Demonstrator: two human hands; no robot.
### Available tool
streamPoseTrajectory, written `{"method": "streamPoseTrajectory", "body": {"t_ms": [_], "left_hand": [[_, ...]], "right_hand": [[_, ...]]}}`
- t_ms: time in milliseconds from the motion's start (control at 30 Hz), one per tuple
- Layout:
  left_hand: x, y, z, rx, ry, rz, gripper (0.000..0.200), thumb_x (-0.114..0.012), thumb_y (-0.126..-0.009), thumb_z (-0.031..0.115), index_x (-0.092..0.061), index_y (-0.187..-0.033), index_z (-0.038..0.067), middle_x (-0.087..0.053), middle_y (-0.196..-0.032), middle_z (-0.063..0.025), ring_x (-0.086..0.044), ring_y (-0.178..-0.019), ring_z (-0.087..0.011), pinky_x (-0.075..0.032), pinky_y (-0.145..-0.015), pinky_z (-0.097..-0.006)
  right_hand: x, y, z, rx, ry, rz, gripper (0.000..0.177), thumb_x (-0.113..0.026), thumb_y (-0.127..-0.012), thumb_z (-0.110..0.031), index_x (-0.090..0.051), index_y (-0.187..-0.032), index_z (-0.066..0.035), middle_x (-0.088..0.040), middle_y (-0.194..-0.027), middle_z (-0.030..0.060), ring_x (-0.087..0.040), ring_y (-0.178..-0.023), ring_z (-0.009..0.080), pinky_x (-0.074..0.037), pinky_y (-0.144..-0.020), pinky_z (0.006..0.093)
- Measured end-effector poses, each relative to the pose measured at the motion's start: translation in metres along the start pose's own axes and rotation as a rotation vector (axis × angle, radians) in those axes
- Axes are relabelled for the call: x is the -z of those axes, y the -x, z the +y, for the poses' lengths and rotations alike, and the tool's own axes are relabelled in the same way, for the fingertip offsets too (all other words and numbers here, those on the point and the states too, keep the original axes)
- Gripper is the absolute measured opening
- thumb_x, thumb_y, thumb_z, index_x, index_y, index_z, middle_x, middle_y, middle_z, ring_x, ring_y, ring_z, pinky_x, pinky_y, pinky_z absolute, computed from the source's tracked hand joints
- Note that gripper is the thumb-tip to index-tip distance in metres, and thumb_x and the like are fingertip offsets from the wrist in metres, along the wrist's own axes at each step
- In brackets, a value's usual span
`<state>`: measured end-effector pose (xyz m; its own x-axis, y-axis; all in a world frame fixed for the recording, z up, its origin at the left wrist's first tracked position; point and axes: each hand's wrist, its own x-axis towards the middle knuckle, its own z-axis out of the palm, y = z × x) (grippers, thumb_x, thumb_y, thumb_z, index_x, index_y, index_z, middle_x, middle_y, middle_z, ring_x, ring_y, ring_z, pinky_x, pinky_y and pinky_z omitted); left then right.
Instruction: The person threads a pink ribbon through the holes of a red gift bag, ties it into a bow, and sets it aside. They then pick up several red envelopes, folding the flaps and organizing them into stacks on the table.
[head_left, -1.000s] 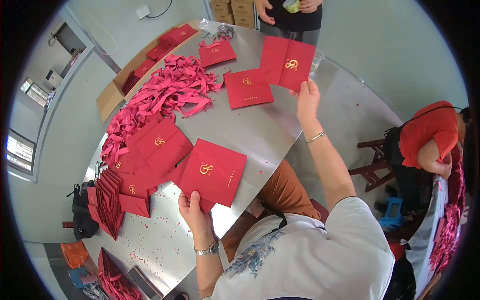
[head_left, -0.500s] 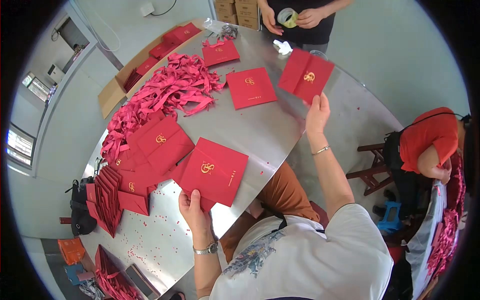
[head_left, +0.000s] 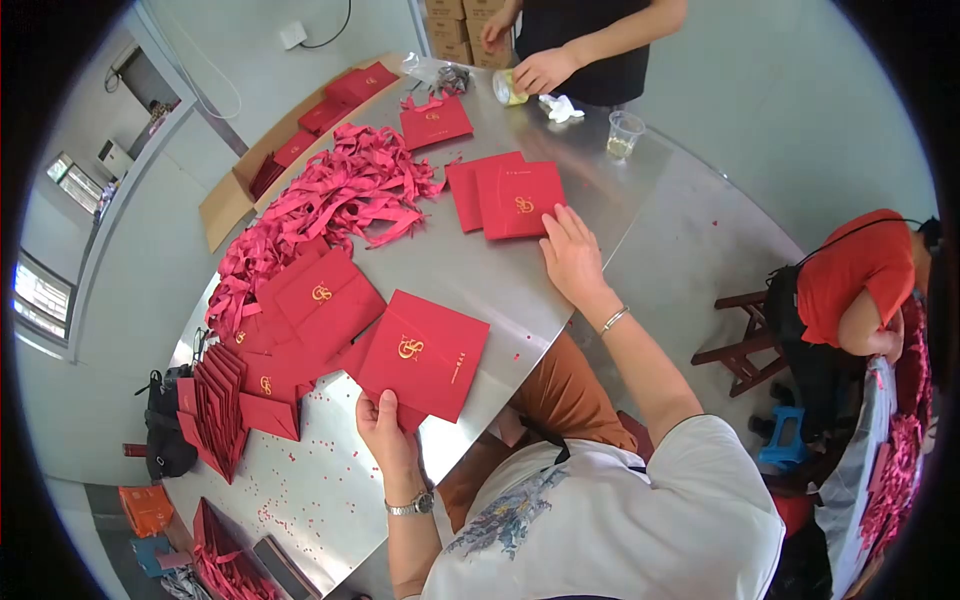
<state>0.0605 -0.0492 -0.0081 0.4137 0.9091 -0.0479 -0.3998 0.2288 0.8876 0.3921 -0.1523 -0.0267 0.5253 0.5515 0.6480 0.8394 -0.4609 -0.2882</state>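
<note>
My left hand [head_left: 382, 430] grips the lower left corner of a flat red paper bag [head_left: 425, 355] with a gold emblem, thumb on its front. Other red bags lie partly beneath it. Fingers of my right hand [head_left: 574, 255] are stretched out against the right edge of another red paper bag [head_left: 510, 195], which lies on the table overlapping a second red bag [head_left: 462, 200]. Beside my left hand's bag is a loose stack of red bags [head_left: 330, 295]. A heap of pinkish-red ribbons [head_left: 335, 195] spreads behind them.
A cardboard box [head_left: 225, 210] of red bags lines the table's far edge. Folded red bags [head_left: 215, 410] stand at left, near scattered red bits. A plastic cup [head_left: 624, 135] stands by a co-worker's hand [head_left: 545, 70] holding a tape roll [head_left: 508, 88]. Another person [head_left: 850, 285] sits right.
My right hand has lowered its red bag onto the one on the table, and its fingers have straightened. The co-worker's tape roll has moved left and down to the table. My left hand barely moved.
</note>
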Motion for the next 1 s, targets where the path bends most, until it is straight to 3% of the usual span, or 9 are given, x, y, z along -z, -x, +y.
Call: {"method": "streamPoseTrajectory", "body": {"t_ms": [100,167,233,300,433,733,800,833,1000], "left_hand": [[-0.006,0.003,0.002,-0.02,0.017,-0.026,0.027,-0.055,-0.092,0.005,-0.049,-0.116,-0.004,-0.059,-0.112,-0.0124,-0.059,-0.1,-0.0181,-0.049,-0.09,-0.0324],[-0.025,0.01,0.011,-0.033,0.046,-0.099,0.029,-0.054,-0.091,0.004,-0.049,-0.118,-0.002,-0.059,-0.113,-0.0106,-0.058,-0.102,-0.0176,-0.049,-0.09,-0.033],[-0.038,0.014,0.009,-0.038,0.02,-0.152,0.028,-0.05,-0.093,0.008,-0.049,-0.12,-0.001,-0.059,-0.114,-0.0109,-0.058,-0.101,-0.0177,-0.049,-0.088,-0.0326],[-0.059,0.016,0.014,0.02,0.123,-0.034,0.03,-0.045,-0.098,0.019,-0.048,-0.121,0.0,-0.059,-0.114,-0.0115,-0.059,-0.101,-0.0187,-0.049,-0.086,-0.0316],[-0.072,0.013,0.001,0.027,0.016,0.068,0.039,-0.04,-0.101,0.029,-0.044,-0.124,-0.001,-0.055,-0.119,-0.0126,-0.056,-0.105,-0.0187,-0.048,-0.089,-0.033],[-0.04,0.019,-0.01,-0.036,-0.21,-0.068,0.053,-0.06,-0.091,0.014,-0.037,-0.138,0.005,-0.055,-0.114,-0.0054,-0.051,-0.087,-0.0076,-0.045,-0.075,-0.0216],[-0.034,0.019,0.008,-0.134,-0.286,-0.031,0.045,-0.059,-0.09,0.007,-0.045,-0.133,0.004,-0.056,-0.112,-0.0052,-0.052,-0.085,-0.0072,-0.045,-0.076,-0.0222],[-0.032,0.02,0.017,-0.186,-0.275,-0.015,0.044,-0.059,-0.09,0.006,-0.045,-0.132,0.003,-0.056,-0.112,-0.0053,-0.052,-0.086,-0.0073,-0.045,-0.077,-0.0224],[-0.021,0.026,0.057,-0.369,-0.351,0.065,0.039,-0.056,-0.09,0.002,-0.048,-0.128,0.002,-0.057,-0.114,-0.0068,-0.055,-0.091,-0.0102,-0.046,-0.08,-0.0234]], "right_hand": [[0.008,0.015,-0.012,0.047,-0.343,-0.053,0.036,-0.059,-0.086,-0.015,-0.056,-0.12,-0.001,-0.052,-0.129,0.0199,-0.046,-0.123,0.0364,-0.038,-0.102,0.0431],[0.038,0.031,-0.053,-0.061,-0.701,-0.372,0.046,-0.058,-0.089,-0.02,-0.048,-0.128,0.001,-0.047,-0.133,0.0235,-0.046,-0.124,0.0359,-0.036,-0.105,0.0391],[0.057,0.036,-0.086,-0.013,-1.036,-0.537,0.063,-0.061,-0.089,-0.025,-0.035,-0.138,0.004,-0.046,-0.135,0.022,-0.045,-0.125,0.0299,-0.036,-0.104,0.0353],[0.069,0.038,-0.105,-0.294,-1.373,-0.747,0.079,-0.063,-0.088,-0.032,-0.021,-0.144,0.003,-0.039,-0.14,0.0155,-0.038,-0.129,0.0206,-0.032,-0.106,0.0329],[0.059,0.052,-0.112,-0.536,-1.482,-0.588,0.074,-0.067,-0.084,-0.01,-0.025,-0.143,0.003,-0.044,-0.134,0.0103,-0.042,-0.123,0.0169,-0.035,-0.104,0.0307],[0.043,-0.044,-0.02,-0.669,-1.497,0.191,0.047,-0.061,-0.084,-0.007,-0.047,-0.127,0.003,-0.058,-0.118,0.0083,-0.059,-0.098,0.0154,-0.048,-0.087,0.0297],[-0.001,-0.035,0.042,-0.55,-1.06,-0.035,0.052,-0.066,-0.079,-0.006,-0.047,-0.127,0.004,-0.059,-0.116,0.0143,-0.059,-0.101,0.0244,-0.047,-0.089,0.0353],[0.003,-0.035,0.044,-0.642,-0.255,-0.134,0.05,-0.068,-0.077,-0.009,-0.05,-0.121,0.006,-0.06,-0.114,0.0193,-0.058,-0.104,0.0328,-0.045,-0.093,0.0402],[-0.017,-0.018,0.034,-0.501,-0.568,0.099,0.06,-0.069,-0.078,-0.014,-0.045,-0.13,0.003,-0.052,-0.126,0.0204,-0.05,-0.116,0.0353,-0.041,-0.097,0.0417]]}}
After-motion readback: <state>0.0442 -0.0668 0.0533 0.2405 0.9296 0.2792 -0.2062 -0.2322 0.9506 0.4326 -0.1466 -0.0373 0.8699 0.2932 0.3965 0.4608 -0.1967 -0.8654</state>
